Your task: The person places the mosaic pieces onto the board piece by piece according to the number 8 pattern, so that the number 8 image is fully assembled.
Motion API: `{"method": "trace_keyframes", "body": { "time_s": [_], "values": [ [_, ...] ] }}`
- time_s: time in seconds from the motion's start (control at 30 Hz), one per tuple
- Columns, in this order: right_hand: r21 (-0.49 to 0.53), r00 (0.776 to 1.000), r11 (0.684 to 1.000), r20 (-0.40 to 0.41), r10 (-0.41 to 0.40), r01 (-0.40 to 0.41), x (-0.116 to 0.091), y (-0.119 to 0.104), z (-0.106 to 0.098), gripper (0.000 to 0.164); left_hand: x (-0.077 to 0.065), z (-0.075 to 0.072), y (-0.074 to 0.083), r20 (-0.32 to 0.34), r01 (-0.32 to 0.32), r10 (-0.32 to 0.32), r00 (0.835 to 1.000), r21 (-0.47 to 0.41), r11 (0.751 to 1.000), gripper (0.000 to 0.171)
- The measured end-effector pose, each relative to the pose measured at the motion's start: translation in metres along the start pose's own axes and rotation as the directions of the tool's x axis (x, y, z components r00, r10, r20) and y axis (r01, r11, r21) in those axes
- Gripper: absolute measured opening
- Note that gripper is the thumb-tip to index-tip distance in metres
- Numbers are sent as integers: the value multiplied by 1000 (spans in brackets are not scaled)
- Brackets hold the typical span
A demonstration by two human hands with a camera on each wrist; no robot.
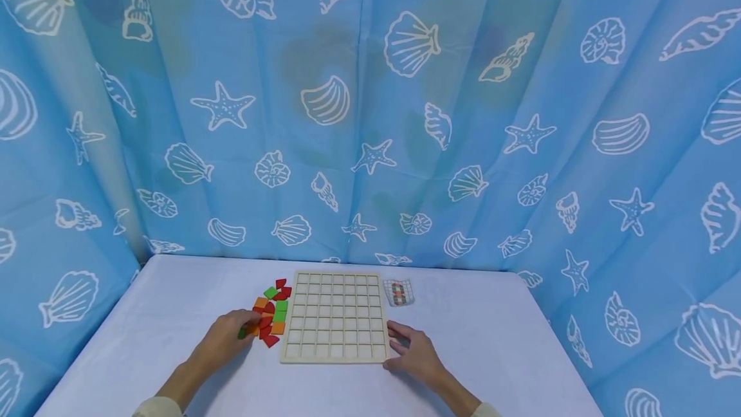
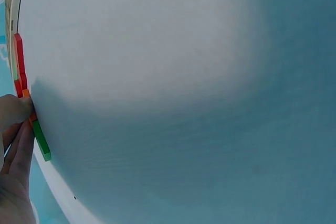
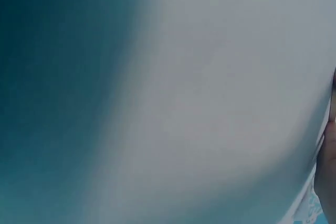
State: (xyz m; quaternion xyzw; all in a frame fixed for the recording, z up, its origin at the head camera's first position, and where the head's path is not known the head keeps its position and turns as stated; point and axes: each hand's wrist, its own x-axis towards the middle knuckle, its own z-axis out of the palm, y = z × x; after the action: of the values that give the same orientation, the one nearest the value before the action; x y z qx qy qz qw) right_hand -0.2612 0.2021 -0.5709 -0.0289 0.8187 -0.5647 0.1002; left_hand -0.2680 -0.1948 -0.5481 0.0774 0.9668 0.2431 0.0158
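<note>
In the head view my left hand (image 1: 230, 330) reaches into a loose pile of flat tiles at the board's left. Its thumb and fingertips are right at an orange tile (image 2: 26, 93), with a dark green tile (image 2: 41, 140) just beside them; I cannot tell whether they pinch it. Red tiles (image 1: 271, 341), orange ones (image 1: 278, 328) and light green ones (image 1: 281, 305) lie close by, some overlapping. The pale wooden grid board (image 1: 330, 360) has bare square cells. My right hand (image 1: 418, 356) rests at its right edge, fingers extended, thumb by the near corner.
A small patterned card (image 1: 399, 293) in a clear sleeve lies right of the board's far corner. White cloth covers the table (image 1: 480, 327). Behind and at both sides hangs a blue curtain (image 1: 359, 114) with shell prints.
</note>
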Motion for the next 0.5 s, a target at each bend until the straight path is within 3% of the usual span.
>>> {"method": "trace_keyframes", "body": {
  "time_s": [0.5],
  "values": [
    [-152,995,986,-60,-76,66,0,-11,8,81,2,1,0,-9,-5,5,1000,20,1000,51]
  ]
}}
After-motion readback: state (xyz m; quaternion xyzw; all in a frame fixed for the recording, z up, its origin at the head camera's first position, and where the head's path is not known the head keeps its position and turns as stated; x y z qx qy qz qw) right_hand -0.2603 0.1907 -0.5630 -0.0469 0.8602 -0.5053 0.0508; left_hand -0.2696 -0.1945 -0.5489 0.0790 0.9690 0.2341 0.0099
